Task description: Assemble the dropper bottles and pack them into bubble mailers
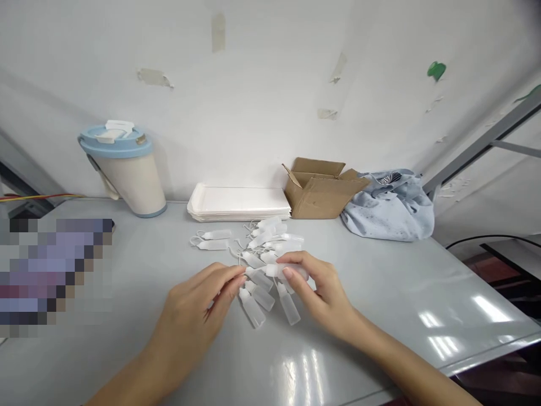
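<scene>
Between my thumb and fingers, my right hand (319,287) pinches a small translucent plastic squeeze bottle (299,271) lying sideways, its white neck pointing left. My left hand (203,304) is closed in a pinch at the thin white end of that bottle; exactly what its fingertips grip is partly hidden. Beneath and around both hands lies a loose pile of similar small bottles (252,309), several with thin white cord loops. Two more bottles (215,245) rest left of the pile.
Behind the pile, a stack of white trays (243,200) sits against the wall beside an open cardboard box (321,197). Light blue cloth (389,208) lies at the right. A cream tumbler with a blue lid (131,175) stands at the left, behind a pixelated object (51,270) on the grey table (372,372).
</scene>
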The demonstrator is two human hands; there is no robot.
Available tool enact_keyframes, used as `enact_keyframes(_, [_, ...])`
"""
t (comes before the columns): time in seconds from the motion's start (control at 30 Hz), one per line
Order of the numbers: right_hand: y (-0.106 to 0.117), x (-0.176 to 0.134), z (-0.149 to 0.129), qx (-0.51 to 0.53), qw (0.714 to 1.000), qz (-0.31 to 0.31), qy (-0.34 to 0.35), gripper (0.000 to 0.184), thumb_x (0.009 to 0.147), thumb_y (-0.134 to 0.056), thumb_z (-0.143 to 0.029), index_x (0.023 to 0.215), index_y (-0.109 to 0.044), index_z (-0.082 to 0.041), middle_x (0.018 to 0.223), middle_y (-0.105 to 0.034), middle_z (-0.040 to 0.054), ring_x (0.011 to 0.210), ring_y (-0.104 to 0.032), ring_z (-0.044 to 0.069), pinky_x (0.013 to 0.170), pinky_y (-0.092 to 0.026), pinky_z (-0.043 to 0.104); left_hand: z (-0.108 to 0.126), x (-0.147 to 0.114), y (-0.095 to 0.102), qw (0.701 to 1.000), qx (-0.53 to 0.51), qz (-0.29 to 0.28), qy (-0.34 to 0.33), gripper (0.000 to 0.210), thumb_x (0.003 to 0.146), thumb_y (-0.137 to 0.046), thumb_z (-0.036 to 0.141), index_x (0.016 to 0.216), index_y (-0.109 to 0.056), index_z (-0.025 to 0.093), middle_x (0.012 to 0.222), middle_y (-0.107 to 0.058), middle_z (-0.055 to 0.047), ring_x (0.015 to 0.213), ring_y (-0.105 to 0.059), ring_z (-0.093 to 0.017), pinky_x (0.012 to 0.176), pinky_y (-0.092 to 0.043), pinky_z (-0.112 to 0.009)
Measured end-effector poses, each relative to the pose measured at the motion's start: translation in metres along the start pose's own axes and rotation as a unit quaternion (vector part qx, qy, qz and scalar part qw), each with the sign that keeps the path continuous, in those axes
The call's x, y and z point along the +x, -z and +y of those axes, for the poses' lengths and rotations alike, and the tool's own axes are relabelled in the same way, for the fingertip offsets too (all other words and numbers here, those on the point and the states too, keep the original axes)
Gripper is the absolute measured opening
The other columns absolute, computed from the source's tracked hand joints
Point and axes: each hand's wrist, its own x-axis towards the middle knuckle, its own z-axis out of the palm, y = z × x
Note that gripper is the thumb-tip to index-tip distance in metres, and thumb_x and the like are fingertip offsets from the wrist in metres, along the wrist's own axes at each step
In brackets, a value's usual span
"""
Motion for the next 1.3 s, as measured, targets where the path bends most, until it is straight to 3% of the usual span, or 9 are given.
enact_keyframes(0.2, [-0.0007, 0.002, -0.0032, 0.108, 0.989, -0.006, -0.097, 0.025, 0.094, -0.047, -0.036, 0.086, -0.063, -0.019, 0.063, -0.053, -0.002, 0.058, -0.048, 0.011, 0.052, -0.037, 0.022, 0.0018, 0.0019, 0.0013, 0.999, -0.02, -0.044, 0.025, 0.028, 0.089, -0.054, 0.035, 0.066, -0.063, 0.023, 0.055, -0.058, 0.006, 0.048, -0.052, -0.009, 0.047, -0.037, -0.019])
enact_keyframes(0.43, [-0.0005, 0.0009, -0.0056, 0.18, 0.97, -0.066, -0.151, 0.032, 0.093, -0.048, -0.044, 0.082, -0.062, -0.017, 0.057, -0.044, -0.0042, 0.053, -0.041, 0.01, 0.052, -0.032, 0.023, 0.0061, 0.0041, 0.0009, 0.991, -0.095, -0.084, 0.051, 0.028, 0.089, -0.049, 0.028, 0.067, -0.065, 0.024, 0.053, -0.056, 0.006, 0.048, -0.055, -0.01, 0.048, -0.041, -0.017])
enact_keyframes(0.83, [-0.0009, 0.0001, -0.0062, 0.194, 0.963, -0.075, -0.17, 0.036, 0.091, -0.048, -0.05, 0.08, -0.06, -0.018, 0.055, -0.041, -0.0051, 0.051, -0.038, 0.01, 0.05, -0.03, 0.023, 0.0045, -0.0028, -0.0016, 0.99, -0.094, -0.099, 0.042, 0.028, 0.092, -0.046, 0.03, 0.071, -0.063, 0.023, 0.057, -0.056, 0.004, 0.055, -0.057, -0.012, 0.054, -0.045, -0.019])
enact_keyframes(0.97, [-0.0005, 0.001, -0.0062, 0.197, 0.964, -0.075, -0.16, 0.034, 0.092, -0.049, -0.047, 0.079, -0.061, -0.018, 0.056, -0.042, -0.0049, 0.051, -0.038, 0.01, 0.05, -0.03, 0.023, 0.0047, -0.0033, -0.0027, 0.989, -0.097, -0.103, 0.04, 0.03, 0.093, -0.046, 0.03, 0.065, -0.057, 0.022, 0.058, -0.053, 0.005, 0.055, -0.056, -0.011, 0.055, -0.043, -0.018])
enact_keyframes(1.3, [0.0004, -0.0007, -0.0066, 0.138, 0.98, -0.073, -0.123, 0.029, 0.093, -0.049, -0.037, 0.077, -0.062, -0.017, 0.062, -0.048, -0.0031, 0.056, -0.041, 0.009, 0.052, -0.031, 0.022, 0.0059, -0.0044, -0.0028, 0.988, -0.118, -0.099, 0.021, 0.025, 0.092, -0.047, 0.026, 0.072, -0.061, 0.024, 0.057, -0.053, 0.005, 0.052, -0.055, -0.01, 0.052, -0.044, -0.018])
